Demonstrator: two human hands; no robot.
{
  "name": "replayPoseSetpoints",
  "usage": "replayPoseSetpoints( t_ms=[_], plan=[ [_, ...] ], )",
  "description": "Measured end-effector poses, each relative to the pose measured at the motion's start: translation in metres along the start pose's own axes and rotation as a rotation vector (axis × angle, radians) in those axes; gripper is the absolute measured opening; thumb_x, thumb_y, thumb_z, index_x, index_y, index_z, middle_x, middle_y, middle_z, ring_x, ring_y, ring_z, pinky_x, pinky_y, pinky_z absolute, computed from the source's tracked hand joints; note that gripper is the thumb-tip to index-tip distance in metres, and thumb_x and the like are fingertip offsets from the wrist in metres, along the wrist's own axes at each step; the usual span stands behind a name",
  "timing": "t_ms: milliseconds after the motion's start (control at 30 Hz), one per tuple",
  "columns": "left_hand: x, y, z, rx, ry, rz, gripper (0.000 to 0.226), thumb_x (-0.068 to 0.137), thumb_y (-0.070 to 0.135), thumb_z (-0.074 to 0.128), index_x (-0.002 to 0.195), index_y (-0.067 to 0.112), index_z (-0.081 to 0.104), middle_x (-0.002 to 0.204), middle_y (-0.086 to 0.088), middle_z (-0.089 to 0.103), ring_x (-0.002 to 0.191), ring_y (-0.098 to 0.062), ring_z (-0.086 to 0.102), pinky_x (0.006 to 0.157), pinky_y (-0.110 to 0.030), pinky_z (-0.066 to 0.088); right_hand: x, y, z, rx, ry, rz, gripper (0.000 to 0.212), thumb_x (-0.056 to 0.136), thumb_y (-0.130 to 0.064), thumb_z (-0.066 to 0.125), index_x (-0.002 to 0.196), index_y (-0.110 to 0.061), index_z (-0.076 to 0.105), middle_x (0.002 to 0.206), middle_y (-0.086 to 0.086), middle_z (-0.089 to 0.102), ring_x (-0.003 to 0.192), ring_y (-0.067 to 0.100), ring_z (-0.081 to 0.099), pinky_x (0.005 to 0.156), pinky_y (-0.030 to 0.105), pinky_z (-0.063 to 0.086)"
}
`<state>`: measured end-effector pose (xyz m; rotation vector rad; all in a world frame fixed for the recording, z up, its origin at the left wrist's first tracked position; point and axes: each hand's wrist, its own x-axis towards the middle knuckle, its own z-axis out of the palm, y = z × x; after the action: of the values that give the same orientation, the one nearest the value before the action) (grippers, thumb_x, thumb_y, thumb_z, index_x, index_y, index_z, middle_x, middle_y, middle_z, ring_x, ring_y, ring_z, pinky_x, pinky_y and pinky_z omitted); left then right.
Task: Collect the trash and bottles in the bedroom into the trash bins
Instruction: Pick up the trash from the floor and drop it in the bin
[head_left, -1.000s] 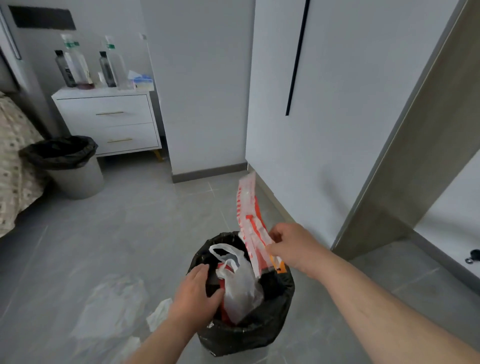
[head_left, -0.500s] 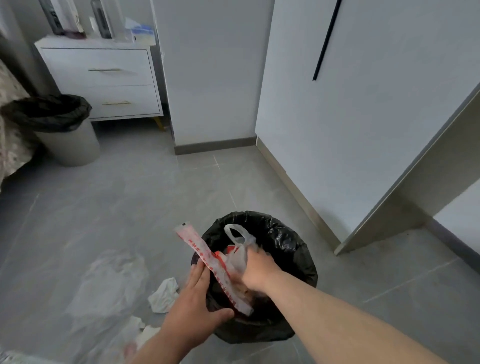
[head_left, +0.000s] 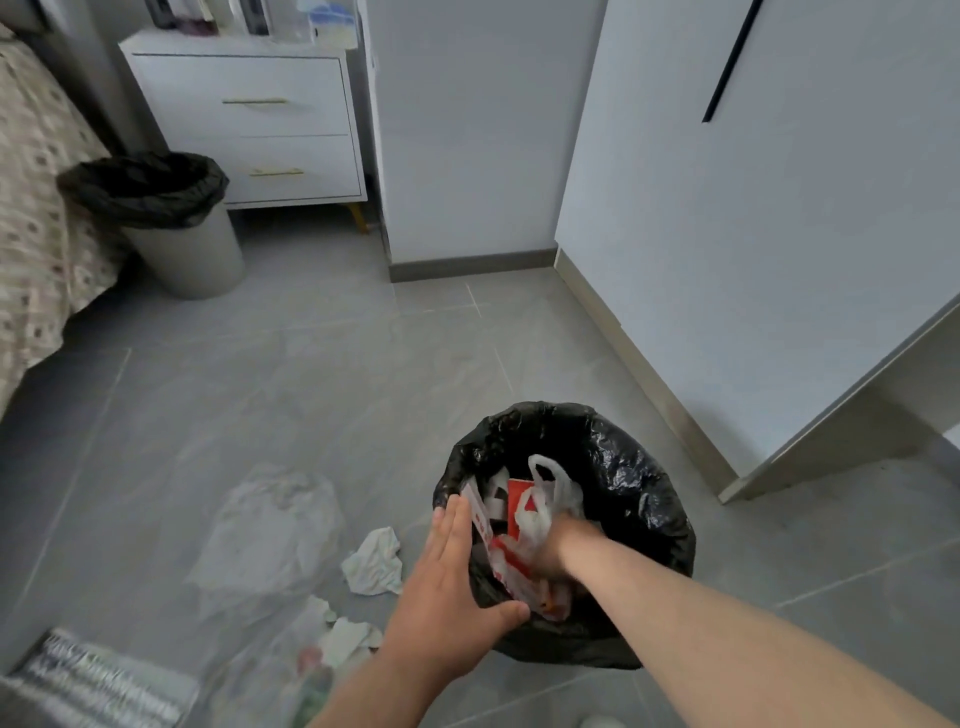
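A trash bin with a black liner (head_left: 628, 467) stands on the grey floor in front of me. My right hand (head_left: 550, 553) is pushed down inside it, gripping a red and white wrapper (head_left: 480, 519) beside a white plastic bag (head_left: 550, 493); its fingers are mostly buried. With straight fingers, my left hand (head_left: 452, 582) rests on the bin's near left rim. A crumpled tissue (head_left: 374, 561), a clear plastic sheet (head_left: 275, 525) and more scraps (head_left: 345, 636) lie on the floor to the left. Bottles (head_left: 249, 13) stand on the nightstand.
A second lined bin (head_left: 179, 244) stands at the back left between the bed (head_left: 36, 208) and a white nightstand (head_left: 244, 130). White wardrobe doors (head_left: 753, 234) wall off the right side. A striped rug (head_left: 93, 680) lies at the bottom left.
My right hand has carried the red and white wrapper from above the bin down into it. My left hand stayed at the rim. The view has tilted downward.
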<state>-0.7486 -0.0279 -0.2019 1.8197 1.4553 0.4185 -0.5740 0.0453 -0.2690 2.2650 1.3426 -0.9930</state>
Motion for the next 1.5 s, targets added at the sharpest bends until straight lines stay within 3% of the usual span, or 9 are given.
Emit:
replayPoseSetpoints(
  t_ms=[67, 100, 200, 367, 600, 767, 1033, 1300, 1500],
  plan=[
    [-0.002, 0.000, -0.006, 0.007, -0.013, 0.007, 0.116, 0.074, 0.049, 0.071, 0.150, 0.030, -0.014, 0.149, 0.023, -0.023, 0.138, 0.003, -0.023, 0.114, -0.020, -0.005, -0.033, -0.012, -0.024, -0.039, 0.037, -0.047, 0.109, 0.068, -0.060, 0.068, 0.151, -0.017, 0.012, 0.147, 0.014, 0.039, 0.110, 0.029, 0.057, 0.087, 0.037, 0.051],
    [-0.005, 0.000, -0.011, -0.002, -0.014, 0.011, 0.114, 0.074, 0.050, 0.071, 0.150, 0.031, -0.012, 0.153, 0.022, -0.020, 0.140, 0.002, -0.021, 0.115, -0.020, -0.003, -0.048, -0.016, -0.041, -0.089, 0.060, -0.121, 0.074, 0.080, -0.042, 0.062, 0.141, -0.009, 0.036, 0.135, 0.014, 0.051, 0.107, 0.029, 0.058, 0.088, 0.036, 0.050],
    [-0.028, -0.009, -0.036, -0.001, 0.027, -0.022, 0.093, 0.083, 0.054, 0.059, 0.152, 0.030, 0.002, 0.158, 0.018, -0.003, 0.146, -0.002, -0.006, 0.119, -0.025, 0.004, -0.113, -0.034, -0.087, -0.066, 0.266, -0.327, 0.015, 0.085, -0.019, 0.048, 0.079, -0.010, 0.060, 0.080, 0.007, 0.060, 0.077, 0.025, 0.058, 0.070, 0.033, 0.048],
    [-0.088, -0.070, -0.074, -0.075, 0.170, -0.290, 0.046, 0.094, 0.041, 0.049, 0.136, 0.021, 0.046, 0.144, 0.004, 0.044, 0.132, -0.013, 0.040, 0.105, -0.025, 0.030, -0.191, -0.096, -0.079, 0.302, 0.501, -0.712, 0.019, 0.087, -0.016, 0.050, 0.089, -0.010, 0.068, 0.083, 0.004, 0.070, 0.081, 0.023, 0.062, 0.077, 0.036, 0.052],
    [-0.141, -0.199, -0.094, -0.135, 0.234, -0.720, 0.035, 0.087, 0.028, 0.060, 0.115, 0.007, 0.062, 0.120, -0.011, 0.061, 0.111, -0.026, 0.056, 0.091, -0.033, 0.042, -0.174, -0.156, 0.026, 0.005, 0.165, -0.787, 0.021, 0.089, -0.017, 0.046, 0.094, -0.014, 0.066, 0.093, 0.005, 0.068, 0.085, 0.026, 0.062, 0.073, 0.034, 0.050],
    [-0.136, -0.231, -0.083, -0.098, 0.171, -0.727, 0.012, 0.079, 0.025, 0.065, 0.086, 0.021, 0.057, 0.092, 0.001, 0.060, 0.086, -0.021, 0.057, 0.073, -0.029, 0.042, -0.113, -0.164, 0.076, -0.139, 0.026, -0.607, 0.027, 0.088, -0.018, 0.047, 0.110, -0.012, 0.063, 0.111, 0.011, 0.065, 0.098, 0.030, 0.061, 0.074, 0.031, 0.048],
    [-0.110, -0.275, -0.045, 0.026, 0.043, -0.700, 0.083, 0.049, 0.063, 0.070, 0.119, 0.022, 0.049, 0.119, 0.000, 0.055, 0.112, -0.021, 0.053, 0.090, -0.034, 0.047, -0.050, -0.163, 0.124, -0.250, -0.116, -0.413, 0.040, 0.090, -0.024, 0.049, 0.128, -0.012, 0.052, 0.133, 0.011, 0.055, 0.119, 0.028, 0.054, 0.091, 0.031, 0.044],
    [-0.096, -0.286, -0.042, -0.011, 0.077, -0.674, 0.042, 0.065, 0.035, 0.079, 0.094, 0.025, 0.050, 0.098, 0.003, 0.055, 0.092, -0.018, 0.055, 0.078, -0.033, 0.047, -0.029, -0.169, 0.166, -0.091, -0.121, -0.374, 0.056, 0.086, -0.039, 0.059, 0.134, -0.013, 0.044, 0.141, 0.007, 0.049, 0.128, 0.025, 0.048, 0.099, 0.031, 0.042],
    [-0.096, -0.285, -0.048, -0.121, 0.126, -0.644, 0.039, 0.076, 0.021, 0.074, 0.112, 0.023, 0.059, 0.096, 0.009, 0.055, 0.086, -0.013, 0.058, 0.081, -0.030, 0.049, -0.020, -0.170, 0.178, -0.044, -0.058, -0.311, 0.045, 0.087, -0.033, 0.059, 0.129, -0.019, 0.052, 0.135, 0.002, 0.054, 0.123, 0.022, 0.053, 0.093, 0.027, 0.042]
  ],
)
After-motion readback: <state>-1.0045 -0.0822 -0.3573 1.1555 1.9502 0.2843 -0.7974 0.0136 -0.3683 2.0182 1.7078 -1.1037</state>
